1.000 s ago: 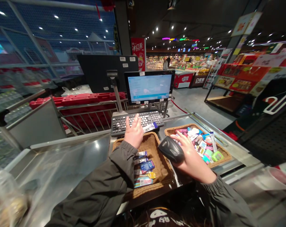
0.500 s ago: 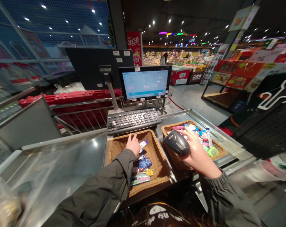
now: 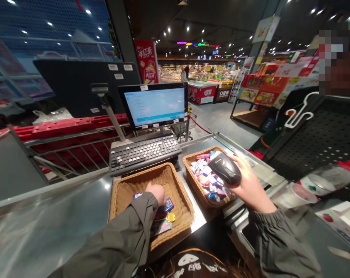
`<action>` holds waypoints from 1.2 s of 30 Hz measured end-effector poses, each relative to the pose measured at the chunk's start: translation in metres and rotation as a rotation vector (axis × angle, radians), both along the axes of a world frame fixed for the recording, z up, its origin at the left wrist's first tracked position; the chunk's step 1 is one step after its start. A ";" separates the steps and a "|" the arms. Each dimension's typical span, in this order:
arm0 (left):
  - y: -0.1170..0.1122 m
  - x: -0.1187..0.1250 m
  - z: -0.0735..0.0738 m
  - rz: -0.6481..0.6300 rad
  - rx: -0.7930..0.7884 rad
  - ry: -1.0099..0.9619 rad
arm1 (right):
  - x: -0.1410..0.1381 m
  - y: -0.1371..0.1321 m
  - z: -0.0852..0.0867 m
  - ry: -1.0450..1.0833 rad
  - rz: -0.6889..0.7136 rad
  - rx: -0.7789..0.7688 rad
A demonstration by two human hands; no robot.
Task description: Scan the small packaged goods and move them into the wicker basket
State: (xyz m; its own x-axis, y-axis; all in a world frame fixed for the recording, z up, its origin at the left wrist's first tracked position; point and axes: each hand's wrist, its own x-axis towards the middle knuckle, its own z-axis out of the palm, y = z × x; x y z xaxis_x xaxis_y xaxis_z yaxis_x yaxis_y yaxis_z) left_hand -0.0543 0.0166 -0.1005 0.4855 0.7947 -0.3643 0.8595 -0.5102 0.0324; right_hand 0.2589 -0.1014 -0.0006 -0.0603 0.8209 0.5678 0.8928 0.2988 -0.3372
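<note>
My left hand (image 3: 156,192) is down inside the left wicker basket (image 3: 125,189), fingers curled over small blue packets (image 3: 168,204); what they grip is hidden. My right hand (image 3: 248,179) holds a black barcode scanner (image 3: 224,168) above the right wicker basket (image 3: 192,179), which is full of several small colourful packets (image 3: 207,178). Both baskets sit on the steel checkout counter, just in front of the keyboard (image 3: 144,152) and the lit till screen (image 3: 155,105).
A red railing (image 3: 61,127) and metal bars run behind the counter on the left. A black perforated rack (image 3: 316,143) stands to the right, with a plastic cup (image 3: 296,195) and wrapped goods below it. Shop aisles and displays lie beyond.
My left hand left the keyboard and dropped into the left basket. My right hand lifted the scanner slightly above the right basket. The view swung to the right.
</note>
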 end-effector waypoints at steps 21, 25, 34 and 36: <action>0.082 0.196 -0.007 -0.201 0.419 -0.129 | 0.120 -0.022 -0.007 0.090 -0.239 -0.030; 0.086 0.189 0.001 -0.166 0.405 -0.191 | 0.129 -0.013 -0.010 0.131 -0.234 -0.051; 0.084 0.189 0.023 -0.149 0.116 -0.234 | 0.133 0.001 -0.020 0.126 -0.178 -0.038; 0.084 0.186 0.016 -0.126 0.131 -0.220 | 0.131 0.001 -0.022 0.120 -0.167 -0.051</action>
State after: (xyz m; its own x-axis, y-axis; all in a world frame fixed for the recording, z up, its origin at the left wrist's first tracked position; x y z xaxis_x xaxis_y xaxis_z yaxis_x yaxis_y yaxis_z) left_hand 0.1320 0.1006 -0.0844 0.6390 0.7568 -0.1375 0.7690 -0.6243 0.1374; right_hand 0.3904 -0.0999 -0.0223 0.1448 0.8418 0.5201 0.8812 0.1294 -0.4547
